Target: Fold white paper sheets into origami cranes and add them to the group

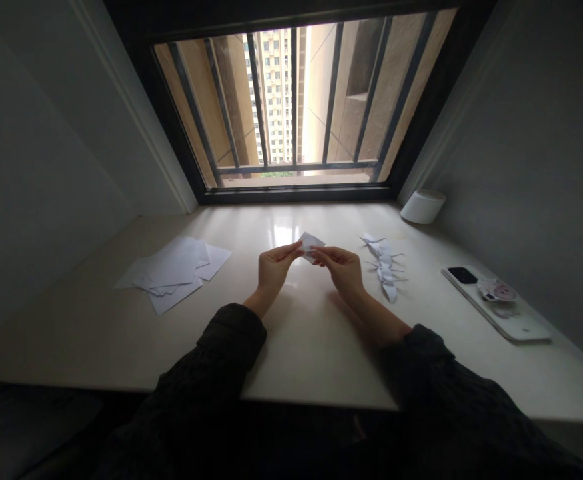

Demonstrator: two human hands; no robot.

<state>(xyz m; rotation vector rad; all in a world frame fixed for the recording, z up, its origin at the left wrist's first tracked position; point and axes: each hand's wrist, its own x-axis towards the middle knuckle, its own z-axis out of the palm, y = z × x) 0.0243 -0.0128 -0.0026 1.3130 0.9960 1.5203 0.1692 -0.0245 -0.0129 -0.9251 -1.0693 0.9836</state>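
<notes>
A small folded piece of white paper [312,240] is held up between both hands over the middle of the sill. My left hand [274,265] pinches its left edge with thumb and fingertips. On the other side, my right hand [342,268] grips the lower right part, and its fingers cover some of the folds. To the right of my right hand stand several folded paper cranes [384,257] in a row. Loose white paper sheets [176,263] lie in an uneven pile off to the left.
A white phone [514,320] with a round grip lies face down at the right. Behind it, a white cylindrical object [423,206] leans by the wall. The pale sill [311,373] ends at a front edge near my forearms; a barred window [294,107] closes the back.
</notes>
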